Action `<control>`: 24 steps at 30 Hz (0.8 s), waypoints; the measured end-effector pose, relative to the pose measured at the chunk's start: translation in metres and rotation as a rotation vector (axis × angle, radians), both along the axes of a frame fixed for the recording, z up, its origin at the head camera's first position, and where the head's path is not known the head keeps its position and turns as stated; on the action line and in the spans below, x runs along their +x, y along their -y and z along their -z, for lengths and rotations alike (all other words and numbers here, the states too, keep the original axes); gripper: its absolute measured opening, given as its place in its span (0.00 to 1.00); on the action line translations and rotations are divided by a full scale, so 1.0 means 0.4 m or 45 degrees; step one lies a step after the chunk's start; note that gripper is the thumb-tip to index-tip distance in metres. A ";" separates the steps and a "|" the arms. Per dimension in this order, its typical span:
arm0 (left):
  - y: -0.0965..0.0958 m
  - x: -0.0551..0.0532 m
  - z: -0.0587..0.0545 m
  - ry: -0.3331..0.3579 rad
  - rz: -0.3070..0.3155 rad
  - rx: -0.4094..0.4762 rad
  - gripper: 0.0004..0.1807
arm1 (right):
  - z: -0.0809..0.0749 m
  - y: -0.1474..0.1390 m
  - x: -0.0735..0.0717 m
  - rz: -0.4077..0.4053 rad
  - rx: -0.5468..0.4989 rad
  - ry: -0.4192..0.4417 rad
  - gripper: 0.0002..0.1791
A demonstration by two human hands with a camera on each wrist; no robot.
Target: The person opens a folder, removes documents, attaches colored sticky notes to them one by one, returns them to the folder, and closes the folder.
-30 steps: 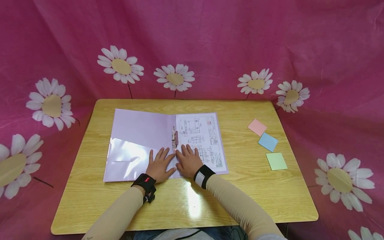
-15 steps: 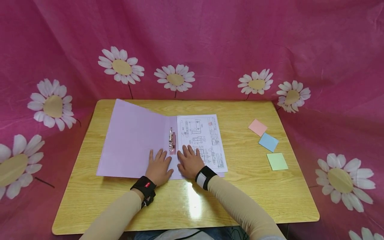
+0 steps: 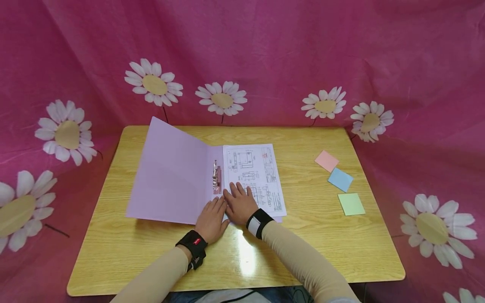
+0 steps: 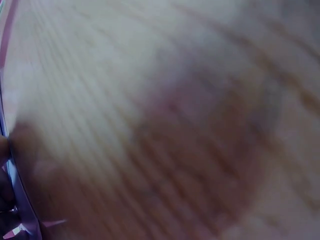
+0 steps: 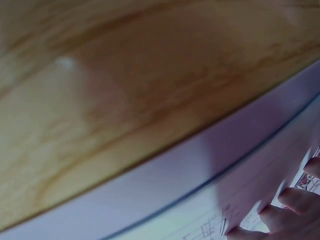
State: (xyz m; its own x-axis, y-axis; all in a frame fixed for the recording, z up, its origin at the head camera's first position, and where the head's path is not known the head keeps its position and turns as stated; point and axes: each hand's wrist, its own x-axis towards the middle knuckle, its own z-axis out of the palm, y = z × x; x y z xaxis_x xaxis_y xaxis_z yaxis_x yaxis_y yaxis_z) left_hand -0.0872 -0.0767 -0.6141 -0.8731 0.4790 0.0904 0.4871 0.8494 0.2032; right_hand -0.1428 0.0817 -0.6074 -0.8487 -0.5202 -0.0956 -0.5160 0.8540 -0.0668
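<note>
A purple folder (image 3: 172,181) lies spread on the table, its left cover tilted up off the wood. Over the lower end of its spine, my left hand (image 3: 211,220) rests with fingers extended. My right hand (image 3: 241,205) lies with straight fingers on the lower left corner of a printed drawing sheet (image 3: 248,162), right beside the left hand's fingertips. Along the spine runs a metal lever clip (image 3: 217,176). The right wrist view shows fingers (image 5: 287,212) on the sheet near the folder's edge (image 5: 200,155). Blurred wood fills most of the left wrist view.
Pink (image 3: 326,160), blue (image 3: 340,179) and green (image 3: 351,204) sticky notes lie at the right of the wooden table (image 3: 310,248). A pink cloth with daisies (image 3: 242,50) hangs behind and at the sides.
The left cover, flat a second ago with a shiny pocket showing, has risen, and its glare is gone. My left hand has slid right, up to the right hand, which stays in place.
</note>
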 end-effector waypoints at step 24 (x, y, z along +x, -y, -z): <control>0.090 -0.009 0.005 0.053 -0.001 0.047 0.37 | -0.022 -0.014 0.012 -0.002 -0.027 0.046 0.34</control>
State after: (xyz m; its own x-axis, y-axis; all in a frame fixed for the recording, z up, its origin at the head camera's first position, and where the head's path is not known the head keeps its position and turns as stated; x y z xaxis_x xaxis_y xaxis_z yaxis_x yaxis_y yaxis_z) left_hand -0.0909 -0.1129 -0.6162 -0.8768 0.4755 0.0714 0.4770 0.8413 0.2543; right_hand -0.1379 0.0874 -0.5985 -0.8440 -0.5238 -0.1153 -0.5142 0.8514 -0.1033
